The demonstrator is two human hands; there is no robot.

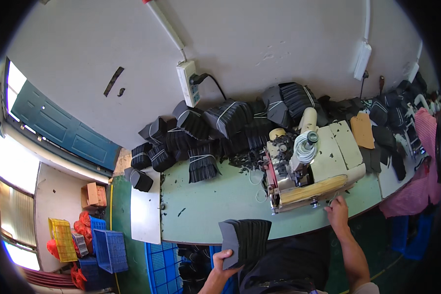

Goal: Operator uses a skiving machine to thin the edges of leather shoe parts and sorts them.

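Note:
My left hand (225, 262) grips a thick stack of black cut pieces (245, 242), held in front of the table's near edge. The thumb presses on its flat left face. Its layered edges show on the right side. My right hand (337, 210) is at the front right corner of the machine (323, 157), close to a small metal knob. Its fingers are closed, and whatever they hold is too small to make out. Loops of white bands (305, 151) hang round a post on top of the machine.
Several banded black bundles (228, 117) are piled along the wall on the green table (196, 206). Below the near edge stands a blue crate (162, 264) beside dark pieces. A power strip (187, 83) is on the wall. Pink checked cloth (421, 171) is at the right.

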